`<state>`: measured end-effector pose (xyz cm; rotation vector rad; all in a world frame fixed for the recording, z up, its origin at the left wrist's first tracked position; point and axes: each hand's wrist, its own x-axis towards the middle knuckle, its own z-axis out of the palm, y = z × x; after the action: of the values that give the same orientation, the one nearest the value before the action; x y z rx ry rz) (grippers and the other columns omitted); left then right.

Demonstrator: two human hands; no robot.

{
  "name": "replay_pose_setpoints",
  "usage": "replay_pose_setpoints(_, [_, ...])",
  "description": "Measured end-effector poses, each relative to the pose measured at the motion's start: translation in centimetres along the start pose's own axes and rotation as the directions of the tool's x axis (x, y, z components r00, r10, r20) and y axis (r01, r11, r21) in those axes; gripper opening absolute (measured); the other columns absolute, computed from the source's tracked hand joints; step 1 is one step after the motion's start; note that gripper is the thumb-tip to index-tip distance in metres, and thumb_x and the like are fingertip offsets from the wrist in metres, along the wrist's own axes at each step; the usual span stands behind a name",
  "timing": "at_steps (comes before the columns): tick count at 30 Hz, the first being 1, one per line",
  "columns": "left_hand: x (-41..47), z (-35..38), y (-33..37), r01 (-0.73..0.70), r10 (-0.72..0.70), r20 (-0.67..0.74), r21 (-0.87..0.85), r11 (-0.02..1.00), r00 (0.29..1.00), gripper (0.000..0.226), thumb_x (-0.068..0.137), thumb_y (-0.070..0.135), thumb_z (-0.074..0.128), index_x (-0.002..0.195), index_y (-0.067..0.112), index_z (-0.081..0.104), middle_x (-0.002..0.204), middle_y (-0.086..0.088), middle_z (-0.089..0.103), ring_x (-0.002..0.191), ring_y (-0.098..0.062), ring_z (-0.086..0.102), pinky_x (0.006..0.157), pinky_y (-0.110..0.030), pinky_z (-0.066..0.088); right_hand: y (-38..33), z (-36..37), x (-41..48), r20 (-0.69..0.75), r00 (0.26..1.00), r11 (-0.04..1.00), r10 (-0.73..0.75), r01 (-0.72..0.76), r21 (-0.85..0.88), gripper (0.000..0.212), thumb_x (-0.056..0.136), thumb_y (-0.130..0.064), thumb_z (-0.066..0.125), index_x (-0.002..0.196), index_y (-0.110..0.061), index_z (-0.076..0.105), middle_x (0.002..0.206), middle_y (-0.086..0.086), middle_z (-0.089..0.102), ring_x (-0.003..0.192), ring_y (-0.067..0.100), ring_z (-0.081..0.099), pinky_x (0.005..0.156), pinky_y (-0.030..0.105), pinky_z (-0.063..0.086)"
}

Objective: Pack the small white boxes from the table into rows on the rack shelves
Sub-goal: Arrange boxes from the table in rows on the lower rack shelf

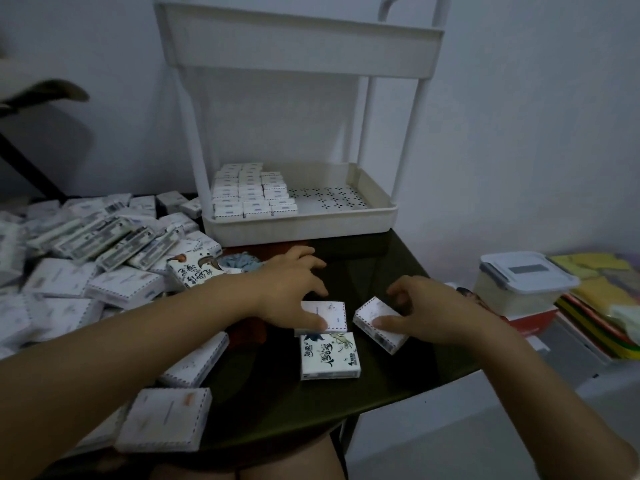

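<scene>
Your left hand (294, 292) presses one box (327, 317) flat, unclenched; your right hand (426, 313) pinches a tilted box (375, 327), which may slip and misalign the rack (301, 226) rows.

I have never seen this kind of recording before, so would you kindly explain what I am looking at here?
There is no machine: one camera on a person's head looks down at their bare hands. The left hand presses on a small white box lying flat on the dark table; the right hand grips another box, tilted. A printed pack lies just in front of them, and a loose pile of boxes fills the left. Behind stands a white rack, its lower shelf partly filled with neat rows.
</scene>
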<state>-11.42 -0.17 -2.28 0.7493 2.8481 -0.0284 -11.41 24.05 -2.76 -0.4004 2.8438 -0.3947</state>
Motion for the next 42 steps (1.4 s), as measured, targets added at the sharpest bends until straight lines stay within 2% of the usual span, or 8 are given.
replay_pose_setpoints(5, [0.0, -0.2, 0.3, 0.028, -0.029, -0.004, -0.051, 0.998, 1.000, 0.052, 0.078, 0.061, 0.065, 0.123, 0.035, 0.058, 0.154, 0.006, 0.027, 0.146, -0.018, 0.002, 0.117, -0.049, 0.017, 0.0, 0.7, 0.5, 0.030, 0.998, 0.995, -0.061, 0.058, 0.079, 0.045, 0.082, -0.052, 0.068, 0.120, -0.033, 0.054, 0.122, -0.008, 0.059, 0.094, 0.003, 0.052, 0.070, 0.015, 0.043])
replay_pose_setpoints(9, [0.5, -0.2, 0.3, 0.033, -0.089, -0.283, -0.199, 0.980, 0.955, 0.051, 0.074, 0.055, 0.072, 0.115, 0.031, 0.054, 0.121, 0.010, 0.056, 0.120, -0.011, 0.045, 0.110, -0.036, 0.024, 0.4, 1.1, 1.5, -0.095, 0.995, 0.913, -0.034, 0.070, 0.401, 0.035, 0.083, -0.038, 0.071, 0.107, -0.037, 0.045, 0.119, -0.010, 0.057, 0.091, 0.007, 0.062, 0.064, 0.022, 0.055])
replay_pose_setpoints(14, [1.8, -1.4, -1.2, -0.012, -0.319, -0.456, -0.588, 0.809, 0.831, 0.039, 0.078, 0.035, 0.076, 0.111, 0.036, 0.056, 0.108, 0.014, 0.062, 0.092, -0.003, 0.060, 0.076, -0.028, 0.056, 0.6, 1.0, 3.3, -0.212, 0.977, 0.719, -0.033, 0.170, 0.673, 0.018, 0.090, -0.038, 0.062, 0.105, -0.044, 0.052, 0.101, -0.008, 0.062, 0.067, 0.012, 0.071, 0.053, 0.021, 0.054])
replay_pose_setpoints(23, [5.8, -5.3, -8.2, 0.068, -0.540, -0.178, -0.912, 0.404, 0.822, 0.044, 0.087, -0.008, 0.051, 0.114, 0.024, 0.064, 0.118, 0.000, 0.058, 0.096, -0.008, 0.058, 0.060, -0.015, 0.054, -1.8, -2.5, 9.6, -0.179, 0.976, 0.671, -0.124, 0.215, 0.710, 0.023, 0.098, -0.026, 0.052, 0.116, -0.040, 0.050, 0.103, -0.009, 0.063, 0.072, 0.009, 0.066, 0.055, 0.020, 0.049])
replay_pose_setpoints(27, [6.8, -7.5, -11.2, 0.078, -0.568, -0.116, -0.949, 0.306, 0.815, 0.051, 0.085, -0.014, 0.037, 0.109, 0.020, 0.065, 0.111, 0.002, 0.062, 0.100, -0.016, 0.063, 0.072, -0.030, 0.059, -3.5, -4.5, 12.9, -0.159, 0.975, 0.608, -0.154, 0.220, 0.763, 0.030, 0.099, -0.013, 0.043, 0.120, -0.032, 0.051, 0.110, 0.001, 0.061, 0.071, 0.015, 0.063, 0.054, 0.025, 0.048])
replay_pose_setpoints(32, [9.4, -9.2, -14.7, 0.064, -0.633, -0.145, -0.953, 0.296, 0.760, 0.047, 0.086, -0.013, 0.036, 0.115, 0.016, 0.059, 0.114, -0.008, 0.060, 0.095, -0.021, 0.064, 0.068, -0.030, 0.061, -5.1, -6.2, 17.2, -0.194, 0.971, 0.594, -0.138, 0.238, 0.768, 0.030, 0.098, -0.006, 0.040, 0.119, -0.024, 0.051, 0.104, 0.004, 0.063, 0.064, 0.014, 0.061, 0.050, 0.029, 0.046])
replay_pose_setpoints(36, [12.0, -9.7, -17.9, 0.077, -0.718, -0.203, -0.938, 0.337, 0.666, 0.048, 0.083, 0.000, 0.066, 0.125, 0.017, 0.049, 0.115, -0.008, 0.056, 0.099, -0.024, 0.062, 0.074, -0.035, 0.060, -5.7, -6.9, 20.6, -0.278, 0.959, 0.564, -0.055, 0.260, 0.783, 0.027, 0.099, -0.010, 0.046, 0.124, -0.020, 0.046, 0.103, 0.007, 0.065, 0.058, 0.013, 0.061, 0.047, 0.026, 0.044])
replay_pose_setpoints(42, [14.8, -9.8, -21.7, 0.179, -0.743, -0.455, -0.781, 0.598, 0.491, 0.020, 0.085, 0.016, 0.068, 0.099, 0.024, 0.056, 0.106, 0.002, 0.062, 0.090, -0.012, 0.056, 0.062, -0.017, 0.042, -6.1, -6.4, 23.9, -0.312, 0.950, 0.599, -0.005, 0.253, 0.760, 0.027, 0.096, -0.015, 0.056, 0.120, -0.014, 0.046, 0.094, 0.010, 0.069, 0.052, 0.004, 0.059, 0.045, 0.019, 0.045])
